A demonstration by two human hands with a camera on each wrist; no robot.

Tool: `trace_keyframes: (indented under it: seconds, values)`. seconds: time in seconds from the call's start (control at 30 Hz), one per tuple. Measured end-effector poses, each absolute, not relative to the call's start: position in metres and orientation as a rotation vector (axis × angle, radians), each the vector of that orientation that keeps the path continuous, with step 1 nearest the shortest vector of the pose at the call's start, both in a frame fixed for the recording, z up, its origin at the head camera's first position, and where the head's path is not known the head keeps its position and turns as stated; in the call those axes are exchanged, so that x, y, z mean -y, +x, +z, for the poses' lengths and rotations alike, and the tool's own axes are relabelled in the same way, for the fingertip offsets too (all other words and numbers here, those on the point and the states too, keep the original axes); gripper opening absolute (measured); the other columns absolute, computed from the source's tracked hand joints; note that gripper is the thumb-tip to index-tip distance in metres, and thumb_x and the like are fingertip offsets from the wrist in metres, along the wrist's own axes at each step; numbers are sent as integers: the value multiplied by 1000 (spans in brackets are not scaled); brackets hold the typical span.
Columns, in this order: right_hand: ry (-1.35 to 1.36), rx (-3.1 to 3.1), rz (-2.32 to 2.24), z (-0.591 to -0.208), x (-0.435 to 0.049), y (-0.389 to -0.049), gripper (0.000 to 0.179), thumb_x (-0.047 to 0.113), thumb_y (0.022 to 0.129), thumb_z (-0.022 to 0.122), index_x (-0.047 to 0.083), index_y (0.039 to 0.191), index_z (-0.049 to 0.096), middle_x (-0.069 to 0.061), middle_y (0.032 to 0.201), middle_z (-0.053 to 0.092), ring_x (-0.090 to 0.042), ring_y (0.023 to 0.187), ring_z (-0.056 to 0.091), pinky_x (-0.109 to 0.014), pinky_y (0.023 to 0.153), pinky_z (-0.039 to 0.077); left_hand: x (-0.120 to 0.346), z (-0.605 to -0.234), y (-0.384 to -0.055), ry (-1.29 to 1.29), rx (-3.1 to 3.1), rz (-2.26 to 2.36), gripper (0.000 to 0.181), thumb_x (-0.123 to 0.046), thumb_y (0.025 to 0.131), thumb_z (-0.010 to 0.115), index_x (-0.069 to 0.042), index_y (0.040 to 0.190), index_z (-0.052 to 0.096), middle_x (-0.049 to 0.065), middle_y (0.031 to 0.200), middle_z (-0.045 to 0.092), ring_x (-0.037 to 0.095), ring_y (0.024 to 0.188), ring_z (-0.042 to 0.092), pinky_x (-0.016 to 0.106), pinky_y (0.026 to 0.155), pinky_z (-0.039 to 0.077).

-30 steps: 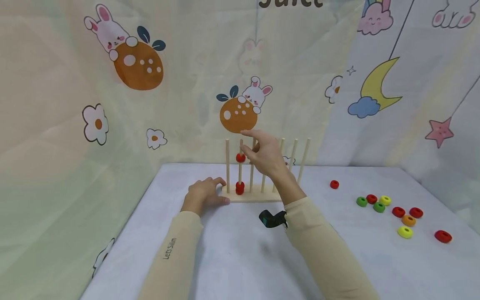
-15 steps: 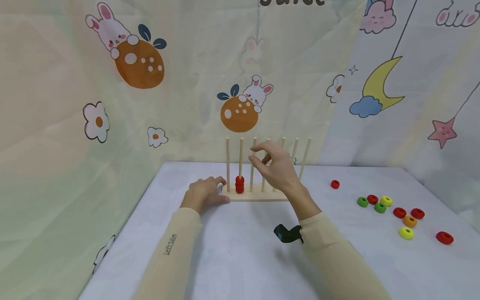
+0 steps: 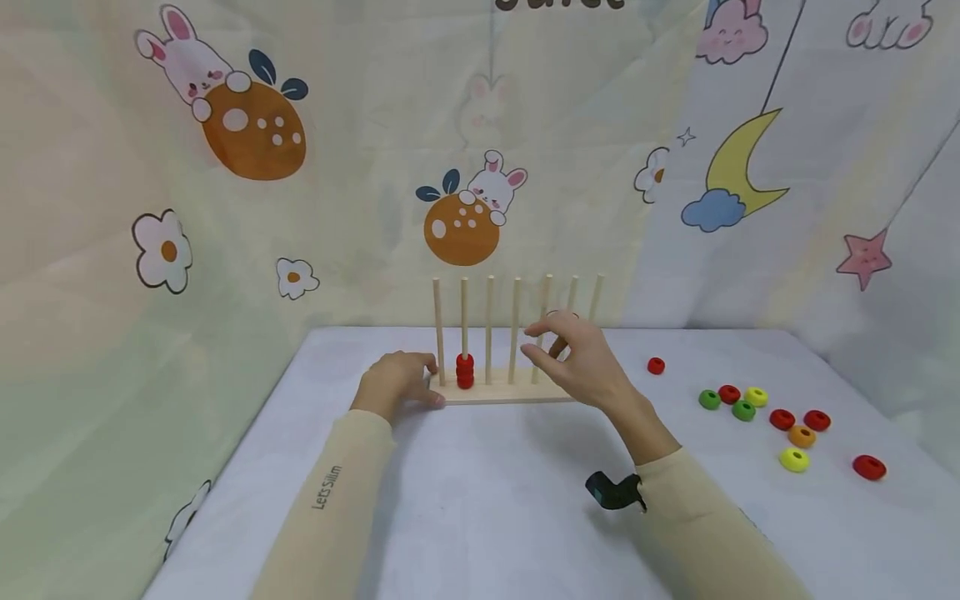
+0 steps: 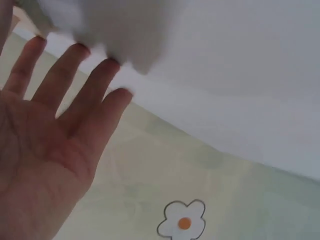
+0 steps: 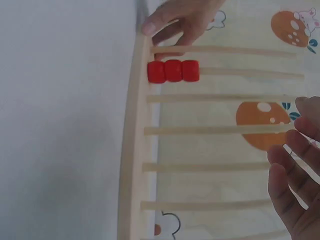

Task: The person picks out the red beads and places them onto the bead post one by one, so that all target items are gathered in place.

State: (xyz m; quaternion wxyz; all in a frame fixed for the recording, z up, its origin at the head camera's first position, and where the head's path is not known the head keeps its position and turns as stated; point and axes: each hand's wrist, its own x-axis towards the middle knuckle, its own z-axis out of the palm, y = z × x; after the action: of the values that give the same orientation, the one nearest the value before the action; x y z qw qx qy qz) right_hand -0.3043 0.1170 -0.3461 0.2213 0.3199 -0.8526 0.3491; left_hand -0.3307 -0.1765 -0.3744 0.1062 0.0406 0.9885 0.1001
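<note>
the left hand point(image 3: 396, 382) grips the rack point(image 3: 510, 395) at its end, a hold that should stop wobble. three red beads point(image 3: 465, 372) sit stacked on one peg point(image 3: 464, 321). the right hand point(image 3: 592, 365), loosely curved, holds nothing; best it swings wide of the wood.

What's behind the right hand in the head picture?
Three wooden pegs poke up behind the right hand there. It hides the lower parts of the two rightmost and the right end of the wooden base.
</note>
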Motion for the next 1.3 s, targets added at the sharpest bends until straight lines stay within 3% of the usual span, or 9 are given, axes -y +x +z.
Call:
trace_keyframes:
  seconds: [0.2,0.23,0.3,0.97,1.3]
  values:
    - [843,2433,962,-361,-148,-303,22,22,94,76,12,114,74,-3,115,70,-14,74,64,-33,68,56,179,-373,-330,32,-2854,409,60,-39,82,86,-29,136,63,10,138,62,31,120,56,57,95,50]
    - [834,2445,963,-363,-153,-303,22,24,95,76,13,114,73,-1,115,70,-14,75,64,-31,61,53,179,-374,-330,30,-2853,415,60,-39,83,86,-29,137,63,11,141,60,32,123,56,58,97,49]
    - [816,2457,974,-365,-161,-305,21,25,96,75,14,113,73,1,114,70,-15,75,64,-30,60,52,180,-375,-330,43,-2850,425,60,-38,83,85,-29,138,62,13,144,58,33,126,55,60,99,48]
    - [627,2531,912,-375,-211,-326,29,29,100,69,8,120,68,-10,116,71,-22,83,65,-29,63,53,188,-378,-340,67,-2836,401,60,-42,81,87,-29,134,64,12,135,61,32,115,56,54,90,52]
    - [504,2574,946,-374,-232,-340,32,30,103,65,10,127,63,-12,119,67,-25,83,65,-27,59,55,186,-377,-339,89,-2839,392,60,-43,81,86,-30,135,64,11,137,61,32,118,56,54,92,52]
